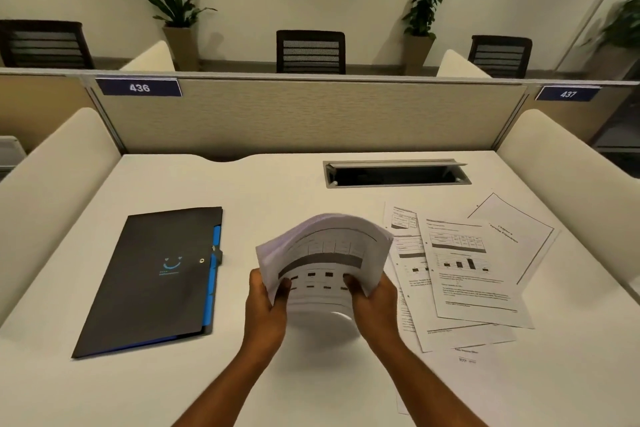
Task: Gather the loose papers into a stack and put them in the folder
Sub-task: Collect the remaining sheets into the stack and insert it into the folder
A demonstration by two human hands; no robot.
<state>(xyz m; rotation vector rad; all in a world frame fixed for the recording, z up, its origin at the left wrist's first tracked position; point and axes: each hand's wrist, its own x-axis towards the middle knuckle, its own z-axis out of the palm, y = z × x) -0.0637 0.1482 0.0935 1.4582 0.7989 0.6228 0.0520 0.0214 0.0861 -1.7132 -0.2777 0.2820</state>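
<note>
Stack: a bundle of printed sheets (323,260) is held up over the middle of the desk (277,184), bowed so its top curls away from the person, bottom edge blurred near the surface.
Left hand: the left hand (265,302) grips the bundle's left edge, thumb on the front face, fingers curled behind.
Right hand: the right hand (375,298) pinches the right edge the same way, thumb on the print.
Loose papers: several sheets (471,270) lie fanned and overlapping just right of the hands, one tilted sheet (516,236) at the far right; these are not yet gathered.
Folder: the dark folder (156,277) lies closed, left of the hands and apart from them, blue tabs along its right edge.
Step, as I judge it: squaring the bundle. It would go best with a loose grip, so the sheets can drop and level on the desk, bowing less so edges line up.
Progress: roughly midway; sheets remain and the folder needs opening.
In the way: nothing sits between hands and folder. A cable slot (398,174) lies behind the papers.
Risk: a loose sheet could slip out of the bundle.
</note>
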